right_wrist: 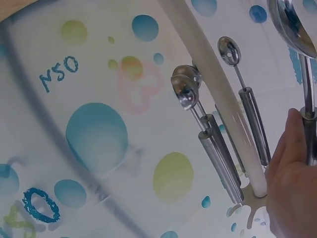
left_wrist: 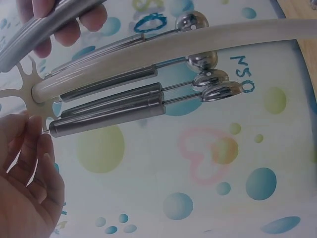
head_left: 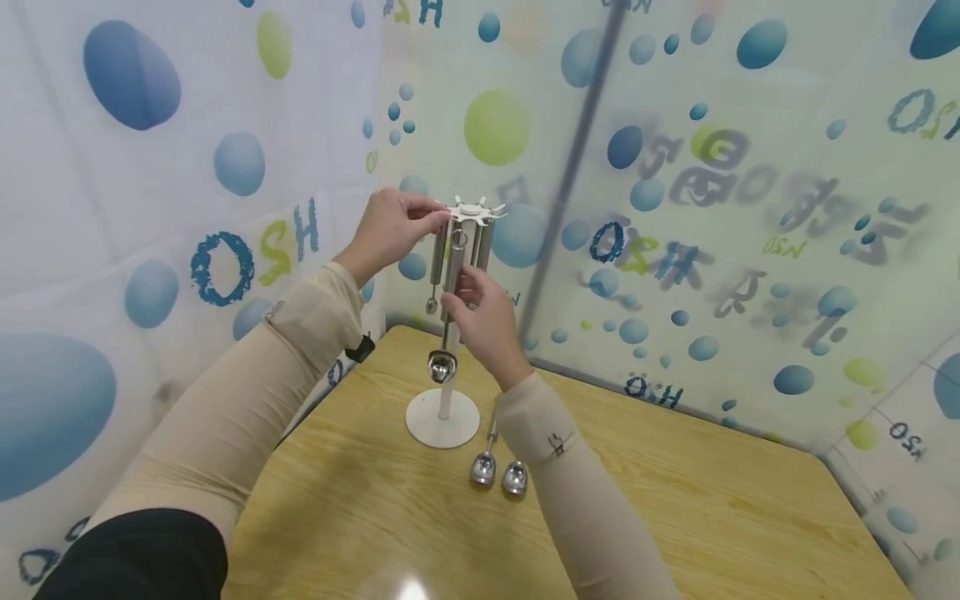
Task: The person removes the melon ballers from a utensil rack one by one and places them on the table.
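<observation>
A white rotating rack [head_left: 471, 213] with curved hooks tops a slim post on a round base [head_left: 422, 419]. My left hand [head_left: 392, 230] is at the left of the rack's top, thumb and fingertips pinching a hook where a small melon baller [left_wrist: 111, 120] hangs. My right hand [head_left: 491, 323] grips the steel handle of a larger ice cream scoop [head_left: 442, 367], held upright in front of the post with its bowl down. The ring at its handle end sits just below the hooks. Several melon ballers [right_wrist: 218, 156] hang around the post, bowls down.
Two more metal scoops lie on the wooden table [head_left: 360, 500] right of the base: one scoop [head_left: 483, 469] and, beside it, another scoop [head_left: 515, 478] partly hidden by my right sleeve. Printed cloth walls [head_left: 660, 250] stand close behind the table and at its left.
</observation>
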A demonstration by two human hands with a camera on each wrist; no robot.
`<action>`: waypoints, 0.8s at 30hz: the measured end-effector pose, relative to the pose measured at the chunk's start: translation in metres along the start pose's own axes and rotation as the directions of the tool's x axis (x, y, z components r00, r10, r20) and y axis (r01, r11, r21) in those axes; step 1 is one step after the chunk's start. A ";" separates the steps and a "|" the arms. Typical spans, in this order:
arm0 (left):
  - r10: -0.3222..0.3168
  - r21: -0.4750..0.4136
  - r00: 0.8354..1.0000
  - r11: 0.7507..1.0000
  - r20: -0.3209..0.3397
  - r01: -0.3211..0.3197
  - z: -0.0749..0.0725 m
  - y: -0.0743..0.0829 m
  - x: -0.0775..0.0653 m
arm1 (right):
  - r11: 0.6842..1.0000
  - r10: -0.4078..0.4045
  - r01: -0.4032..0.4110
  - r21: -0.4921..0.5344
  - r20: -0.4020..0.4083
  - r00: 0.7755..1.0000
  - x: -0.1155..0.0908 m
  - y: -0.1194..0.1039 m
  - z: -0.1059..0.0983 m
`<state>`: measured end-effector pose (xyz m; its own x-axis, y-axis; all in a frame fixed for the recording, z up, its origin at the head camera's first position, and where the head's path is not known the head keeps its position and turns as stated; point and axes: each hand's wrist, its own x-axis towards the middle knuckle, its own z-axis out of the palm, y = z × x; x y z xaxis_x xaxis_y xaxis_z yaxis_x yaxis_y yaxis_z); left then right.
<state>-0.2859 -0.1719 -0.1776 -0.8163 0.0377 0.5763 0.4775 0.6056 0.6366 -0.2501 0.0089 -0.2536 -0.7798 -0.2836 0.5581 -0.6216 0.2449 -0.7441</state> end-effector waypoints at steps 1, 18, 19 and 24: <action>-0.004 -0.001 1.000 1.000 0.001 0.004 0.000 0.000 0.000 | 1.000 0.004 -0.004 0.009 -0.003 1.000 -0.001 0.001 -0.001; -0.004 0.006 1.000 1.000 0.000 0.004 0.000 0.000 -0.004 | 0.989 0.134 -0.134 0.062 -0.003 0.991 -0.012 0.027 -0.030; -0.002 0.009 1.000 1.000 -0.001 0.002 0.000 0.000 -0.004 | 0.987 0.144 -0.144 0.067 -0.001 0.990 -0.013 0.028 -0.032; 0.002 0.008 1.000 1.000 -0.003 -0.002 0.000 0.001 -0.003 | 0.978 0.188 -0.188 0.093 0.013 0.982 -0.016 0.035 -0.042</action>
<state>-0.2829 -0.1718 -0.1785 -0.8143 0.0363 0.5792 0.4762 0.6122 0.6312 -0.2625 0.0608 -0.2727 -0.8818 -0.2441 0.4037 -0.4540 0.2064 -0.8668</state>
